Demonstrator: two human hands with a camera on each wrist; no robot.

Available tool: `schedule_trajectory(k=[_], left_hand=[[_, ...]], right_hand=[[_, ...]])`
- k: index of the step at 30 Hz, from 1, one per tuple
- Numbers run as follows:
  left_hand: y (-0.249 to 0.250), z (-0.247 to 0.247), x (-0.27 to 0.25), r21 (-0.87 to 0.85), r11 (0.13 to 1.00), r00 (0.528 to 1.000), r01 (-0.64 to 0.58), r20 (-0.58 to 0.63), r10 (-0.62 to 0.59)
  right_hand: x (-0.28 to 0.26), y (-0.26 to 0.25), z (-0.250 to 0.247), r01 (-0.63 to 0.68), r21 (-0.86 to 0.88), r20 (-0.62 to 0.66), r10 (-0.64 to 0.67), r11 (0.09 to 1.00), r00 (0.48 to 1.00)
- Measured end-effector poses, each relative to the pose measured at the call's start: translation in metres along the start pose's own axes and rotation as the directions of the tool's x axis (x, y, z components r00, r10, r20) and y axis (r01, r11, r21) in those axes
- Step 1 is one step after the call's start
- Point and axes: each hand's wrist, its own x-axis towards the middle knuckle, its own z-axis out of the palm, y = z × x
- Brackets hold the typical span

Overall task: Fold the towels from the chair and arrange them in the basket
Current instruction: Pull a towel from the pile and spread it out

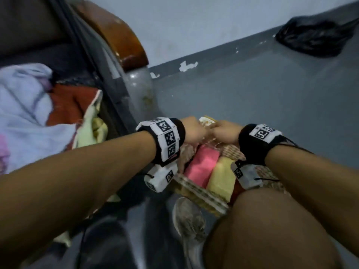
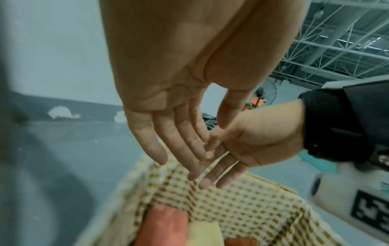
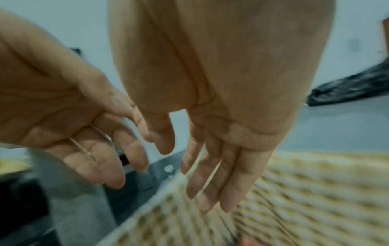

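On the floor stands the basket (image 1: 202,193) with a checked cloth lining (image 2: 242,208). A folded pink towel (image 1: 202,164), a yellow towel (image 1: 221,177) and a sliver of a red towel (image 1: 236,189) lie side by side in it. My left hand (image 1: 192,131) and right hand (image 1: 225,133) hover together over its far rim. Both have straight fingers and hold nothing. In the left wrist view the left hand (image 2: 179,149) and right hand (image 2: 252,141) overlap at the fingertips. Unfolded lavender (image 1: 25,113), red (image 1: 68,105) and pale yellow (image 1: 91,129) towels lie on the chair.
The chair's wooden armrest (image 1: 116,33) and grey frame (image 1: 139,88) stand just left of the basket. A black plastic bag (image 1: 314,35) lies by the wall at the far right. My knee (image 1: 272,230) and a shoe (image 1: 190,226) are in front of the basket.
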Motion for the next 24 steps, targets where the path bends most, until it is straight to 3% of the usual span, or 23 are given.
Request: schedule_trajectory(k=[6,9,12,15,19,24], left_hand=[[-0.081,-0.106,-0.11,0.027,0.998,0.969,0.055,-0.241,-0.046],[-0.127,-0.146,-0.172,0.024,0.992,0.925,0.124,-0.364,-0.107],[-0.177,-0.166,-0.223,-0.007,0.977,0.861,0.211,-0.472,-0.189],[-0.225,-0.168,-0.256,0.026,0.942,0.803,0.334,-0.531,-0.27],[-0.278,-0.156,-0.259,-0.026,0.895,0.75,0.446,-0.534,-0.39],[-0.31,-0.14,-0.24,0.04,0.882,0.719,0.469,-0.598,-0.355]], right_hand=[[-0.035,-0.165,0.056,0.298,-0.188,0.162,-0.269,0.936,0.949],[-0.049,-0.231,0.112,0.379,-0.157,0.309,-0.319,0.912,0.896],[-0.057,-0.278,0.169,0.483,-0.218,0.368,-0.387,0.848,0.845],[-0.053,-0.305,0.215,0.545,-0.288,0.385,-0.425,0.788,0.819],[-0.027,-0.309,0.259,0.605,-0.449,0.352,-0.492,0.657,0.796],[0.015,-0.294,0.288,0.541,-0.667,0.268,-0.512,0.512,0.816]])
